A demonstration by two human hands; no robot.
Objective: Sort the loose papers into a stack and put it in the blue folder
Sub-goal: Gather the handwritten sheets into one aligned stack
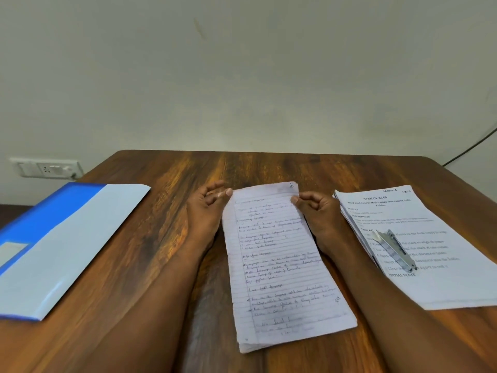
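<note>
2 hands at a stack of handwritten papers (pixel 282 265) on a wooden desk (pixel 172 238).
The left hand (pixel 207 208) and right hand (pixel 317 211), fingers curled, pinch its far corners; the blue folder (pixel 61 243) lies left.

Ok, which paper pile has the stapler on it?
The printed pile on the right, beyond the right hand; the stapler lies on it. The handwritten pile between both hands carries nothing.

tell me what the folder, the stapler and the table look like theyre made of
Blue folder: probably plastic, smooth with a slight sheen. Stapler: shiny metal, bright glints on it. Table: wood or wood-look laminate, glossy brown grain; cannot tell which.
</note>
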